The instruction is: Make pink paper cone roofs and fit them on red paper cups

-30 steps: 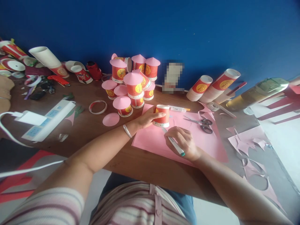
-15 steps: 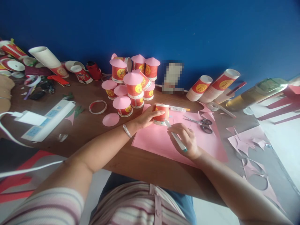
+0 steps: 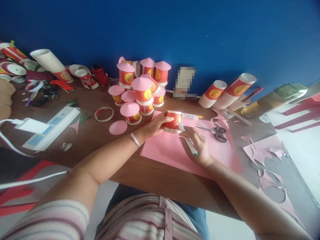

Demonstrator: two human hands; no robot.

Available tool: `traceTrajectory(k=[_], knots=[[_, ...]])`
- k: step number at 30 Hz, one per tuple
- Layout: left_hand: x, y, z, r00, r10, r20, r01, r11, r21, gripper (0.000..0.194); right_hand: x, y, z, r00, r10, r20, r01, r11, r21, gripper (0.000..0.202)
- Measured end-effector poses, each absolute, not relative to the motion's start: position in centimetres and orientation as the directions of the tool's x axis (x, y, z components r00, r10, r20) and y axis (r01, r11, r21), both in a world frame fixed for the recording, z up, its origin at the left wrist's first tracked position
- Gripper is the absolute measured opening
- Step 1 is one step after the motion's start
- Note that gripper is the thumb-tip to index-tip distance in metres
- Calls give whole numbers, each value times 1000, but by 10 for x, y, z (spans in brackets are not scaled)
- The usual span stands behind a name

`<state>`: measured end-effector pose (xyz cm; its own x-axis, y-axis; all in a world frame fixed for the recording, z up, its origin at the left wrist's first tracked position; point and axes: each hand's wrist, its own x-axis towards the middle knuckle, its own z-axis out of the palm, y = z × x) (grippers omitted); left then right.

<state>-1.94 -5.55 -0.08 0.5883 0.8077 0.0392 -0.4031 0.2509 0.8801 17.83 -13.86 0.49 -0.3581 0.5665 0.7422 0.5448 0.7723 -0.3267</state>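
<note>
My left hand [image 3: 160, 123] is closed around a red paper cup [image 3: 172, 124] with a white rim, thumb across its front. In my right hand [image 3: 197, 143] is a slim white marker pen [image 3: 189, 143] with a teal end. Its upper tip points at the lower right side of the cup; whether it touches, I cannot tell. Beneath both hands lies a pink paper sheet [image 3: 162, 151]. On that sheet, right of the cup, are scissors [image 3: 220, 134] with dark handles and a second white marker [image 3: 190, 116] with an orange end.
Left of the cup stand several red cups with pink cone tops [image 3: 142, 89]. A pink disc [image 3: 118, 127] and a paper ring [image 3: 104, 114] lie nearby. Further left is a power strip [image 3: 50, 128]. Stacked cups [image 3: 235, 91], a gold bottle [image 3: 272, 100] and paper offcuts [image 3: 265, 150] occupy the right.
The cup has turned in my left hand, bringing a bit of its yellow print into view at the right side. My right hand and the marker pen have shifted slightly.
</note>
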Motion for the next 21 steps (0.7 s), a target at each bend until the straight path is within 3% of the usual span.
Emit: traceTrajectory(k=[10,21], knots=[[-19,-60,8,618,786,-8,-311,254,916,31,179,-144,15,-333,551,765,464,802,-376,24],[-20,-61,7,596,803,-23,-309,256,916,29,176,-145,11,-393,514,763,534,803,-266,23]])
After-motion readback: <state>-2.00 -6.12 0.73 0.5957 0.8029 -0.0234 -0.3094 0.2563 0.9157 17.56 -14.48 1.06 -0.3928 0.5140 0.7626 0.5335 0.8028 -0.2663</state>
